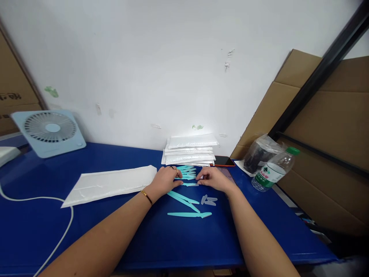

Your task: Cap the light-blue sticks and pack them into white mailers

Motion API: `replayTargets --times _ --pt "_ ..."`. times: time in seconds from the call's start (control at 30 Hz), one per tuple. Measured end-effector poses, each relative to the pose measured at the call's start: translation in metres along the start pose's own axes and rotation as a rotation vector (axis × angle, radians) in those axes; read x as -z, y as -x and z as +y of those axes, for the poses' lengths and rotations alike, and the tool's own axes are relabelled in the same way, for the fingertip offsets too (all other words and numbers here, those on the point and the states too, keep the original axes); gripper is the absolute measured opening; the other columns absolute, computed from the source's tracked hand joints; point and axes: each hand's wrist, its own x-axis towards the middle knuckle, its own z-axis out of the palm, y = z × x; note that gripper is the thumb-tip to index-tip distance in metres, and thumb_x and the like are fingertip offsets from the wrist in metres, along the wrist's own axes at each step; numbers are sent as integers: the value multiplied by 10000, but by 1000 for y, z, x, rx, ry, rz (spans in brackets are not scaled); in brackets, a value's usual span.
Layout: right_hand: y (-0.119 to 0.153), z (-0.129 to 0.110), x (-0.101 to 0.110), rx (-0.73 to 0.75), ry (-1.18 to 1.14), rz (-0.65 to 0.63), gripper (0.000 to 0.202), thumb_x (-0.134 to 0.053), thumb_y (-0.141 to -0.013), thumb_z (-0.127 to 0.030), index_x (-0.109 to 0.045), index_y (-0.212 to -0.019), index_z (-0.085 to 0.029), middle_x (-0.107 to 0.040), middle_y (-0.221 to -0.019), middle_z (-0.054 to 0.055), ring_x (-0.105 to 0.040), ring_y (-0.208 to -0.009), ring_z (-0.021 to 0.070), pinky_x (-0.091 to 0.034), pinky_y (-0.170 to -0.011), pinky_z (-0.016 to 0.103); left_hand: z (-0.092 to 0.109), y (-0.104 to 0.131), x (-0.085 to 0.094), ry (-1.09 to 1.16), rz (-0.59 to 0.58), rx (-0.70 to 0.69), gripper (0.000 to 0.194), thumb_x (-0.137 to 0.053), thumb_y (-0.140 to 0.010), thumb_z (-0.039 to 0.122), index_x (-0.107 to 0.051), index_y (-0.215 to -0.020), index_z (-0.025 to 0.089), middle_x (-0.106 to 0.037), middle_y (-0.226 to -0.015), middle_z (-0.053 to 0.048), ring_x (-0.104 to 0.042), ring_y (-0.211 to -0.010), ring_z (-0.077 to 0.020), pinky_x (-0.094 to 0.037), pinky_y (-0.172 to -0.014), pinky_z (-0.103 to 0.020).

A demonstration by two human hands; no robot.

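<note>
A razor (188, 184) is gripped in the left hand (165, 180), fingers curled. The right hand (215, 179) is held at its capped tip, fingers nearly closed; grip cannot be told. On the desk (201, 240), razors lie at 12 and 6 o'clock, caps (210, 203) at 4.

Forearms (115, 227) extended forward, angled inward; left grip (165, 180), right grip (215, 179) near each other (backs upward), fingers (178, 173) curled.
</note>
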Motion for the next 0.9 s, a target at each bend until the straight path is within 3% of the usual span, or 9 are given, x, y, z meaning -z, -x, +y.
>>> replayTargets --times 0.13,0.23,0.33,0.43,0.53,0.67,0.77,0.9 --pt "10 -9 11 64 24 -293 281 -703 -608 -378 -700 -819 -193 -580 -773 14 -499 -612 100 -387 -534 192 0 7 11 153 -233 -116 227 -621 -693 427 -656 -824 244 -636 -820 24 -560 -739 -121 -357 -594 -194" --pt "11 -18 7 66 98 -385 246 -715 -586 -357 -700 -765 -189 -573 -733 0 -480 -588 87 -353 -497 180 0 8 11 158 -326 -141 198 -641 -676 401 -664 -786 237 -649 -769 26 -558 -686 -113 -341 -550 -188" --pt "10 -18 0 31 138 -386 161 -677 -629 -306 -675 -721 -174 -580 -700 -6 -475 -576 79 -332 -485 174 0 7 8 66 -270 -150 128 -610 -715 349 -660 -752 236 -651 -713 30 -544 -630 -108 -327 -539 -196" --pt "8 -11 -2 -30 120 -295 143 -632 -662 -260 -643 -767 -163 -569 -647 -11 -474 -545 80 -338 -480 177 -1 6 8 -22 -192 -210 116 -602 -725 335 -657 -776 246 -655 -726 31 -553 -649 -111 -334 -567 -201" --pt "7 -5 0 -53 -12 -157 183 -580 -707 -253 -620 -860 -160 -573 -661 -1 -513 -568 94 -388 -518 190 1 6 10 -78 -182 -266 126 -599 -722 341 -660 -793 257 -661 -746 31 -569 -666 -114 -342 -577 -203" --pt "7 -5 5 -119 -277 -41 185 -532 -749 -284 -564 -866 -146 -584 -636 12 -590 -592 125 -438 -542 212 7 7 10 -202 -153 -291 118 -578 -684 237 -662 -764 261 -668 -728 31 -579 -651 -129 -342 -550 -211" --pt "10 -3 8 -147 -371 -63 171 -578 -699 -265 -548 -811 -140 -604 -627 18 -623 -626 150 -458 -556 221 12 6 6 -308 -95 -284 141 -539 -644 171 -656 -701 226 -662 -683 -4 -574 -615 -145 -327 -516 -220" --pt "9 6 7 -165 -169 -177 128 -638 -612 -231 -609 -690 -133 -628 -604 22 -600 -580 139 -429 -517 202 13 5 3 -349 -48 -258 170 -480 -609 126 -632 -607 203 -647 -619 -24 -557 -565 -144 -299 -483 -219"
